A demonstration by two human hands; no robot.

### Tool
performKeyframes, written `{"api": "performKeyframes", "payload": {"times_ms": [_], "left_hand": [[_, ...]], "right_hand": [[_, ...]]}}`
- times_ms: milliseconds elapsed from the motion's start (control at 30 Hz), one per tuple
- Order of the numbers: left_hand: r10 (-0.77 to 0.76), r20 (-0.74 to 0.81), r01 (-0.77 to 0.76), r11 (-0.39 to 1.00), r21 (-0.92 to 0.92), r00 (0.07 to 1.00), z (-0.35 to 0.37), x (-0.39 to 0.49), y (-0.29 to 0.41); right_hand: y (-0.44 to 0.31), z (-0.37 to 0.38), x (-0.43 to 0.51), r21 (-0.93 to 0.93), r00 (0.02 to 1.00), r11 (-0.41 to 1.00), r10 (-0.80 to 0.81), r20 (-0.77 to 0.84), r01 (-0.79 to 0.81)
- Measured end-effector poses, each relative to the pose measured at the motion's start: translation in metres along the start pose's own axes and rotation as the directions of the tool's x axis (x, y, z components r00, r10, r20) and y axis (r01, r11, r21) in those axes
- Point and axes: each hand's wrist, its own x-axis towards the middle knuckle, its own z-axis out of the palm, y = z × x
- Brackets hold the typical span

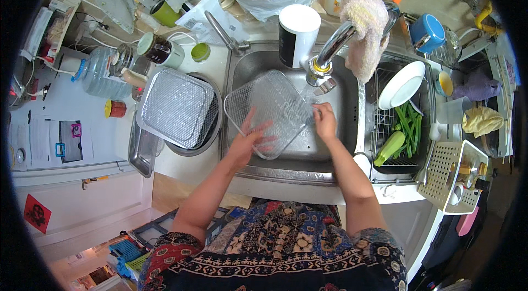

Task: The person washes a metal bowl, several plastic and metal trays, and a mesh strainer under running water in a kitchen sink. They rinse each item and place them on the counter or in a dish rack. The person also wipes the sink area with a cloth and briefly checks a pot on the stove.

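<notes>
A square metal mesh tray [272,109] is tilted over the stainless steel sink basin [342,138]. Beneath its lower left part, my left hand [253,136] shows through the mesh, fingers spread, supporting it. My right hand [325,119] is at the tray's right corner, fingers bent together; whether they grip the rim cannot be told. The chrome faucet [324,64] reaches over the basin just above that corner, a pale towel [365,31] draped on it. Left of the sink, more metal mesh trays [177,107] rest on a round metal pot or basin [214,142].
Right of the basin, a wire rack holds a white plate [402,84], green beans [408,126] and a green squash [390,148]. A white canister [299,35] stands behind the basin. A perforated plastic basket [445,175] hangs near the counter's right edge.
</notes>
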Motion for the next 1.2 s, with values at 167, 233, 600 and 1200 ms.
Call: {"api": "performKeyframes", "payload": {"times_ms": [167, 233, 600, 1200], "left_hand": [[-0.024, 0.036, 0.012, 0.949, 0.314, 0.999, -0.017, -0.053, 0.040], [0.041, 0.000, -0.037, 0.908, 0.417, 0.999, -0.019, -0.062, 0.047], [0.361, -0.176, -0.202, 0.792, 0.576, 0.916, -0.082, -0.166, 0.202], [0.233, -0.202, 0.066, 0.486, 0.871, 0.951, -0.280, -0.088, 0.229]], "right_hand": [[0.020, -0.016, -0.015, 0.024, 0.970, 0.971, 0.235, 0.067, -0.237], [0.023, -0.008, -0.027, 0.006, 0.954, 0.960, 0.278, 0.110, -0.280], [0.065, 0.004, -0.025, 0.109, 0.848, 0.864, 0.448, 0.282, -0.492], [0.043, -0.006, -0.010, 0.467, 0.778, 0.626, 0.554, 0.297, -0.624]]}}
